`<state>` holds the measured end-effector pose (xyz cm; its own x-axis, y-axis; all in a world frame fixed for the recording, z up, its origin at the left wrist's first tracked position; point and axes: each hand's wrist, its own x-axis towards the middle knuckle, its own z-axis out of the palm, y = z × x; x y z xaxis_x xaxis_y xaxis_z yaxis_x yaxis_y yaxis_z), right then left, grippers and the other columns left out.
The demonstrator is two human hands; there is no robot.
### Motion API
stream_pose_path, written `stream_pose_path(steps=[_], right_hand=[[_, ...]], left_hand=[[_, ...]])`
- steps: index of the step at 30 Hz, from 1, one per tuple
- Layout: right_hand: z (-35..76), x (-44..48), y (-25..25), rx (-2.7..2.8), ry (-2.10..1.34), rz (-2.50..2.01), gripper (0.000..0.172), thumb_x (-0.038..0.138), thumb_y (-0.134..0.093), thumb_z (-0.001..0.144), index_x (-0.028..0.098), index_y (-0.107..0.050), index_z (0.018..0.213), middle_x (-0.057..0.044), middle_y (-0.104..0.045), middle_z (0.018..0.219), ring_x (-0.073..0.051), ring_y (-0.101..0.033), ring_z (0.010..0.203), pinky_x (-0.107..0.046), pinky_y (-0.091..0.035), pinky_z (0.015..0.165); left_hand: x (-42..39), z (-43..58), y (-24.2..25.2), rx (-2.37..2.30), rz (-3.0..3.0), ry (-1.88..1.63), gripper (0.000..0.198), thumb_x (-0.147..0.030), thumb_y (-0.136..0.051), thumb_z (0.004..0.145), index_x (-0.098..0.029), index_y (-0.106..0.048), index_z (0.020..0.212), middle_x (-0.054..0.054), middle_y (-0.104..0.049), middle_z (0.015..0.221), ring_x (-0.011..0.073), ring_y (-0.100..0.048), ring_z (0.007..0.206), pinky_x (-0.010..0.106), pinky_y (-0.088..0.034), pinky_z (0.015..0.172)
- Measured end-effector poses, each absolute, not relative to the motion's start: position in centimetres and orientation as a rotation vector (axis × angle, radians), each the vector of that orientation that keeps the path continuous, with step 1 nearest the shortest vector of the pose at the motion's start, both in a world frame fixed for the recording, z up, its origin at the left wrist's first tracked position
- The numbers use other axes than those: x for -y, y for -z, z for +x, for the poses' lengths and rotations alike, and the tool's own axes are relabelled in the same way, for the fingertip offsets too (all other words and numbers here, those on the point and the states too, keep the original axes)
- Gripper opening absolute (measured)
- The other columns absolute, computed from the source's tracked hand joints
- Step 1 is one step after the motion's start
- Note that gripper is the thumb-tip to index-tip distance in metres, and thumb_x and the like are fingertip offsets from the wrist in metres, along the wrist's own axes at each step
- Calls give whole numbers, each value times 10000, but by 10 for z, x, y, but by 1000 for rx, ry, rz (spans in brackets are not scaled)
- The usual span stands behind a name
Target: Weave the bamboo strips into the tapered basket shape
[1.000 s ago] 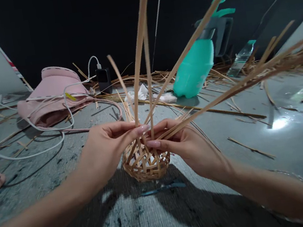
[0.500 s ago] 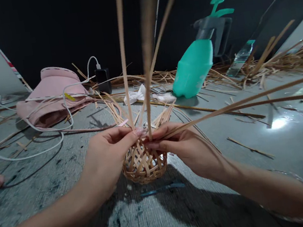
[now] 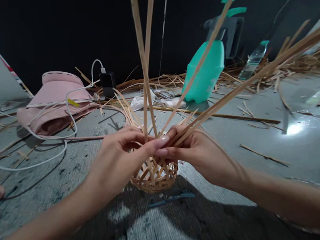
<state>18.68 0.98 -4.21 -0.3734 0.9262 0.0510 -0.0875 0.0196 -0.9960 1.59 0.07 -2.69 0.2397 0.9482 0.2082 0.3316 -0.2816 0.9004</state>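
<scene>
Teal sprayer (image 3: 205, 72) stands beyond basket strips (image 3: 145, 78) pinched by left grip (image 3: 117, 158) and right grip (image 3: 198, 156).

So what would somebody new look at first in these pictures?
First, the small round woven basket at the bottom middle, with long pale strips poking up from it, pinched by the left hand and right hand. Next, the bright turquoise plastic spray bottle beyond them, right of centre. Then the crumpled pink fabric thing at the far left.
</scene>
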Motion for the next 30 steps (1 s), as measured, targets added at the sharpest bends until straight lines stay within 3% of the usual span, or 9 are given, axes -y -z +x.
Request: stream_pose_path(steps=[4,9,11,15,20,23,27,30], right_hand=[[188,-7,38,1479,-1489,-892,147,202,-785,688,171,-645,718,12,-672,701,-110,-636,651,-237,-530,622],[188,-8,35,1368,-1383,-899,257,330,-782,721,196,-607,853,25,-634,720,-120,-606,646,-244,-510,560],[188,-9,36,1391,-1346,-883,253,327,-772,738,214,-638,921,26,-662,752,-122,-616,682,-249,-510,605],[190,-12,41,1468,-1295,-873,80,285,-709,801,209,-727,785,11,-701,738,-119,-627,715,-246,-500,674],[194,-16,46,1428,-1354,-867,128,270,-703,812,188,-712,714,7,-695,671,-116,-642,639,-253,-526,652],[196,-20,48,1342,-1451,-847,156,288,-715,795,178,-686,687,-5,-703,677,-127,-662,658,-267,-544,659],[196,-22,49,1375,-1452,-850,183,327,-742,769,175,-670,696,-8,-703,669,-133,-665,656,-270,-548,656],[196,-23,49,1427,-1436,-842,205,346,-749,761,172,-654,708,0,-682,632,-134,-660,626,-264,-545,624]], left_hand=[[2,18,26,-1259,1737,-1095,183,-307,-665,796,-185,-732,677,7,-661,741,155,-595,724,254,-423,651],[3,18,24,-1278,1758,-1169,253,-341,-678,772,-187,-686,572,5,-651,705,161,-598,714,260,-444,664],[4,20,24,-1247,1763,-1127,235,-327,-678,760,-183,-699,575,19,-678,721,168,-616,730,262,-463,687],[8,25,26,-1174,1581,-1075,129,-284,-673,759,-202,-744,690,18,-729,768,175,-661,764,241,-506,668],[6,29,31,-1247,1292,-1078,132,-276,-726,723,-176,-692,644,-2,-697,624,133,-617,577,197,-489,500],[2,29,37,-1210,1278,-1128,121,-252,-682,788,-160,-665,711,-28,-653,580,93,-582,525,162,-455,466],[1,29,43,-1175,1286,-1143,126,-274,-661,821,-154,-628,804,-1,-694,677,123,-645,620,196,-511,559],[1,29,40,-1168,1149,-1018,292,-309,-664,826,-165,-549,1053,29,-738,779,167,-681,647,264,-541,603]])
